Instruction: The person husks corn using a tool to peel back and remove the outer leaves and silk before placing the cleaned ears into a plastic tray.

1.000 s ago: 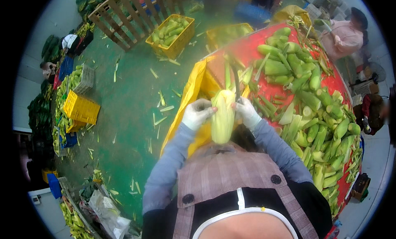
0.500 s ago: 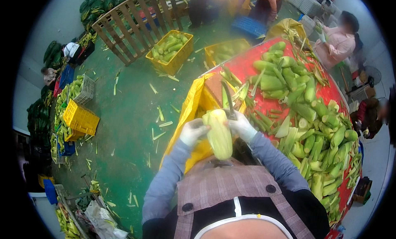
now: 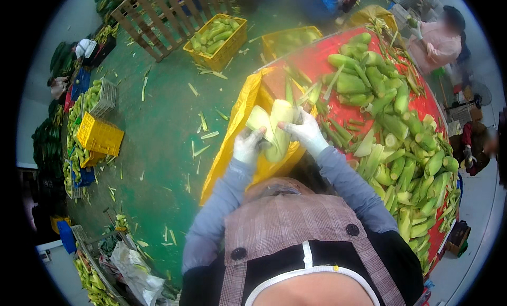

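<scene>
Here, both hands wear whitish gloves and work at one corn ear (image 3: 281, 139) in its pale green husk, in front of the person's chest and above the opening of a yellow bag (image 3: 226, 161). The left hand (image 3: 247, 145) pinches a broad husk leaf (image 3: 259, 119), which stands away from the ear toward the left, so that the two make a V shape. The right hand (image 3: 309, 133) grasps the ear at its right side, with the thumb toward the person; whether something more is inside this palm, I cannot tell.

To the right, a red table (image 3: 323, 57) carries a large heap of green corn ears (image 3: 417, 139), and some cut stalk pieces lie near the right hand. Beyond the bag, on the green floor (image 3: 158, 132), there stands a yellow crate (image 3: 228, 51) filled with ears, and beside it a second yellow crate, which is blurred. Narrow husk strips (image 3: 209, 135) are scattered on the floor. Across the table, a person in pink (image 3: 437, 46) stands.
</scene>
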A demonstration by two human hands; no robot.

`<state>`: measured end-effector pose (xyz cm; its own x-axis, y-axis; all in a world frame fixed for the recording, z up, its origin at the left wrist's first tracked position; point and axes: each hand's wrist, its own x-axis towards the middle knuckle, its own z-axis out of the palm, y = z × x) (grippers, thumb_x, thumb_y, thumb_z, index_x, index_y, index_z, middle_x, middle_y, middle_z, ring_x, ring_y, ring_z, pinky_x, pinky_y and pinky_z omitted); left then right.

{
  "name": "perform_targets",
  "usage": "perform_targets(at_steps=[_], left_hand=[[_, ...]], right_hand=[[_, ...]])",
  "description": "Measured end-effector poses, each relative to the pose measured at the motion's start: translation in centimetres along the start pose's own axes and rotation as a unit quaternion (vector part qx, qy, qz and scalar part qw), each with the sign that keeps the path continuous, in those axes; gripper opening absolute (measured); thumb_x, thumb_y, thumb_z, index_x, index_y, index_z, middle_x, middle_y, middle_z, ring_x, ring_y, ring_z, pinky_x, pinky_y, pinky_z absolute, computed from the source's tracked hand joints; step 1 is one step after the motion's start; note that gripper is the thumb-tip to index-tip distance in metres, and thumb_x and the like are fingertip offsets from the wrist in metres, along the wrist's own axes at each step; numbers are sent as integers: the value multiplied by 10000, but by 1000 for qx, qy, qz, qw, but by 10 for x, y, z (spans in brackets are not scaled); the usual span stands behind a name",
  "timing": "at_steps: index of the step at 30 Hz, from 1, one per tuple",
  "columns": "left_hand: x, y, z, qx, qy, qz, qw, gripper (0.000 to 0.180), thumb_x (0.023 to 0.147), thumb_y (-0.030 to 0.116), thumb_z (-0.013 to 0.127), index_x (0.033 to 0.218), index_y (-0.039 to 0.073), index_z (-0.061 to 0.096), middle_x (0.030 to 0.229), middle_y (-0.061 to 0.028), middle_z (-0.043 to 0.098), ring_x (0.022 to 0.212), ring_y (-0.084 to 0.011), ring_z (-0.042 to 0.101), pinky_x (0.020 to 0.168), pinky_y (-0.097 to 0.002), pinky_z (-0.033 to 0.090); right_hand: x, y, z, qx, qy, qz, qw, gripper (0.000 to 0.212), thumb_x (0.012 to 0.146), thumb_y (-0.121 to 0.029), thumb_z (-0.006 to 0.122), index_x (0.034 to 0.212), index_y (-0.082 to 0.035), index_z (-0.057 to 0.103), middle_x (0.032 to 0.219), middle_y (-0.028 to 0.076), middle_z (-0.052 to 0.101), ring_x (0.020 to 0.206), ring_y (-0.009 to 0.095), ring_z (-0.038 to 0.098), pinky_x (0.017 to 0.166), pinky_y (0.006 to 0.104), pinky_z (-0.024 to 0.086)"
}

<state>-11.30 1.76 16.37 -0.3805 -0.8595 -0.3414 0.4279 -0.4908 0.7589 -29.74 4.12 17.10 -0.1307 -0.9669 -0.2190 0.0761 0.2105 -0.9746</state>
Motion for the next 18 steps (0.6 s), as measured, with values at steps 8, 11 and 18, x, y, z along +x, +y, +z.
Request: perform_targets(at_steps=[8,11,18], left_hand=[[-11,-27,-73,-169,137,33,975,343,893,144,592,1208,32,517,1150,-52,588,1028,-184,571,841,-306,470],[-8,-32,-95,-76,149,27,986,416,854,122,648,1235,28,508,1151,-75,588,1046,-192,566,878,-317,464],[26,-40,-81,408,185,251,858,718,723,161,772,1302,-48,403,1305,-192,444,1222,-282,428,1060,-372,314]], right_hand=[[0,-9,-17,168,198,-73,963,557,724,-149,780,1171,-10,478,931,57,612,698,114,591,577,230,504],[7,-19,-35,208,209,-113,949,543,718,-184,788,1143,-5,499,969,72,617,749,121,602,633,247,512],[2,-28,-16,-147,184,-165,958,700,614,-229,844,1166,38,506,1023,133,623,929,199,601,859,312,474]])
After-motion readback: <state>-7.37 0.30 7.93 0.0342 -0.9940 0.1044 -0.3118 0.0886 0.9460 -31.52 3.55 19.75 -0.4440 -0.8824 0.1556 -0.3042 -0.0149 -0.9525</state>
